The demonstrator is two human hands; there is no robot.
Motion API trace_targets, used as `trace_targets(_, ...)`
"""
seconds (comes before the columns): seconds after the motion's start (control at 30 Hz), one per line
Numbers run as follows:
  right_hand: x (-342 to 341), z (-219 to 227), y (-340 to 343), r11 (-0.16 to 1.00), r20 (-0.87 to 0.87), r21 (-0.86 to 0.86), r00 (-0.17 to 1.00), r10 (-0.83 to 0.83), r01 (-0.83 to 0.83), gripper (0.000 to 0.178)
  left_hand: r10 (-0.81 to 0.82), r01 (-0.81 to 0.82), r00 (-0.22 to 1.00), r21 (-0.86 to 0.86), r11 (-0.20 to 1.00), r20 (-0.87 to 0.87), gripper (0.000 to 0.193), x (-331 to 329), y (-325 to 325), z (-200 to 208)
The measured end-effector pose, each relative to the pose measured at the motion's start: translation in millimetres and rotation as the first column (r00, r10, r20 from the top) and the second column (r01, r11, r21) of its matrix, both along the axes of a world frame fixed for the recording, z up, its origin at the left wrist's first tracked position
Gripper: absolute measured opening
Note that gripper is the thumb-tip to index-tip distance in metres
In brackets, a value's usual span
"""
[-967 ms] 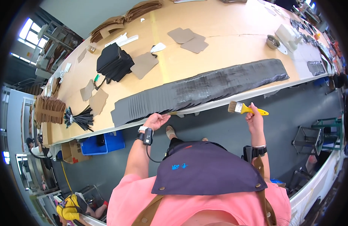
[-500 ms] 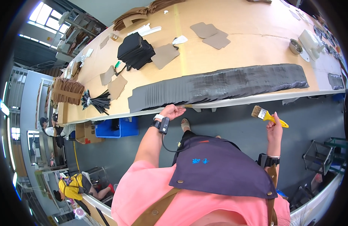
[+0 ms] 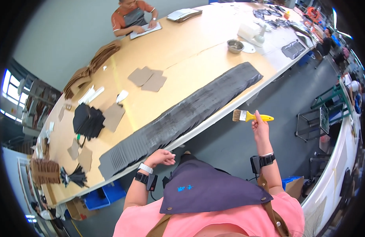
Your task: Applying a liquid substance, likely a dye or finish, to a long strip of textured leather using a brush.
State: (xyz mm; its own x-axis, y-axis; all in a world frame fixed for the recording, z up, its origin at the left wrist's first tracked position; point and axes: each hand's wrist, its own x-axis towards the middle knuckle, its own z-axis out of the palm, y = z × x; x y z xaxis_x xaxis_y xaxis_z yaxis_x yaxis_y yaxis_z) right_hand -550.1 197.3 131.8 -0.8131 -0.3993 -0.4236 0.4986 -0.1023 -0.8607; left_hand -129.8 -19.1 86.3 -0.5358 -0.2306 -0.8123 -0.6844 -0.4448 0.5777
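Note:
A long row of overlapping dark grey sheets point(image 3: 182, 116) lies fanned along the near edge of the table, with a shinier, wet-looking surface over much of its length. My right hand point(image 3: 260, 125) grips the yellow handle of a paintbrush point(image 3: 245, 115). Its bristles point left, and it hangs in the air off the table's edge, apart from the sheets. My left hand point(image 3: 162, 157) is beside the front edge of the row, loosely bent, with nothing visible in it. Whether it touches the sheets I cannot tell.
A metal bowl point(image 3: 235, 46) and a white bottle point(image 3: 251, 33) stand beyond the row's far end. A black stack point(image 3: 88, 120), flat brown pieces point(image 3: 147, 79) and a tied black bundle point(image 3: 73, 176) lie on the table point(image 3: 182, 59). Across it, a person point(image 3: 135, 19) works over a white sheet.
The view has swung to the right, bringing the person across the table into sight. My left hand's fingers have bent more. The paintbrush stays in my right hand, now lying nearly level.

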Motion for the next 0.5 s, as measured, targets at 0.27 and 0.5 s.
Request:
trace_targets(0.27, -129, 52, -49, 0.985, -0.292, 0.100, 0.951, -0.104, 0.138, 0.026, -0.224, 0.071, 0.902, -0.384, 0.920, -0.368, 0.026, -197, -79, 57)
trace_targets(0.5, -261, 58, -79, 0.983, -0.346, 0.108, 0.932, -0.105, 0.151, 0.028, -0.120, -0.093, 0.851, -0.371, 0.924, -0.511, 0.030, -389, -154, 58)
